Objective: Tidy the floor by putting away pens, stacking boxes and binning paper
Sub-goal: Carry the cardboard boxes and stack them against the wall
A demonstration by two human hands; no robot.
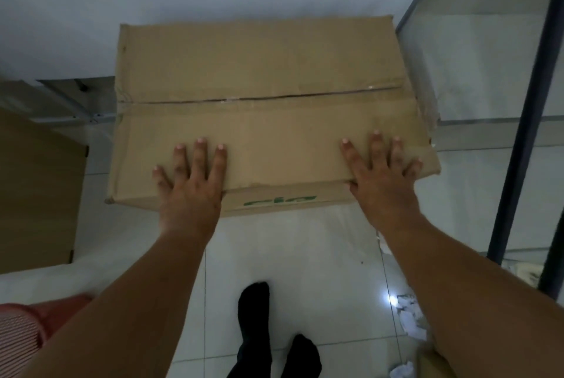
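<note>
I'm pressing my left hand [190, 185] and right hand [384, 176] flat, fingers spread, on the near edge of the cardboard box [259, 72] sitting against the wall, probably steadying it for stacking, while crumpled paper [410, 316] is lying unbinned on the tiles nearby.

Box at centre, both hands on its top, viewed from above.
The box [268, 96] stands before a wall. The left hand [190, 185] and right hand [386, 182] lie flat on its top by the near edge, well apart. A second box [36, 188] lies to its left, a glazed cabinet [488, 72] to its right. On the floor [305, 255] nearer the viewer are two feet [254, 316] in the middle, a basket [27, 322] far left and crumpled paper [412, 319] to the right.
</note>
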